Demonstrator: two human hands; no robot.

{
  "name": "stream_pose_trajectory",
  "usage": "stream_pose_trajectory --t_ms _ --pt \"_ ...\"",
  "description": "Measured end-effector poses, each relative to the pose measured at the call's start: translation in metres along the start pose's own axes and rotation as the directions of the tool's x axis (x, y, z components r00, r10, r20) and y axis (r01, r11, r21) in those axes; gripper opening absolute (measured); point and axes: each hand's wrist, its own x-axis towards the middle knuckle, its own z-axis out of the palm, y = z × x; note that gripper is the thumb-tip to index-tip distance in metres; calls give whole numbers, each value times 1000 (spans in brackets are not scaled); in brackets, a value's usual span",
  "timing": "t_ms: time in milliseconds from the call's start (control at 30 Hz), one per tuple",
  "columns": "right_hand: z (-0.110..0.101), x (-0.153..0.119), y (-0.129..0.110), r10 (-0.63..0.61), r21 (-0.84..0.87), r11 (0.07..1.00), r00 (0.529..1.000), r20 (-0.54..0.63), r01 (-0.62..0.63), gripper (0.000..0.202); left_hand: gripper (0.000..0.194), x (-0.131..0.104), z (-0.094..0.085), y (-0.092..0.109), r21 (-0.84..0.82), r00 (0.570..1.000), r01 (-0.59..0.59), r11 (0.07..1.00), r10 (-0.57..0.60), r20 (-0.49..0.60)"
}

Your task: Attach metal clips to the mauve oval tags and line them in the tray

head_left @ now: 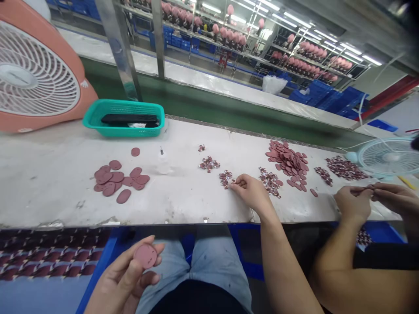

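Note:
My left hand (131,274) is closed on a dusky-pink oval disc (145,256) with small slits, held above my lap in front of the table edge. Over the white table (190,205), my right hand (250,194) pinches at the edge of a small pile of metal-and-maroon pieces (225,178). Its fingertips touch that pile, and whatever they grip is too small to name. Further left lies a loose group of similar pink discs (109,178). Two more little clusters of the metal pieces (209,164) sit just beyond my right hand.
A green basket (124,131) with black items stands at the back left, beside an orange fan (36,74). A small clear bottle (163,162) stands mid-table. On the right are a big disc heap (288,161), a co-worker's hands (356,203) and a pale blue fan (389,155).

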Motion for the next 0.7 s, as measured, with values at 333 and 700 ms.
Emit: stream_pose_trajectory --t_ms 333,700 --pt "31 -103 -86 -393 671 740 790 471 -32 18 38 -3 -1 7 -47 925 287 957 -264 273" --pt "44 -106 -103 -561 589 760 736 379 275 17 33 -2 -11 3 -87 884 298 950 -241 400"
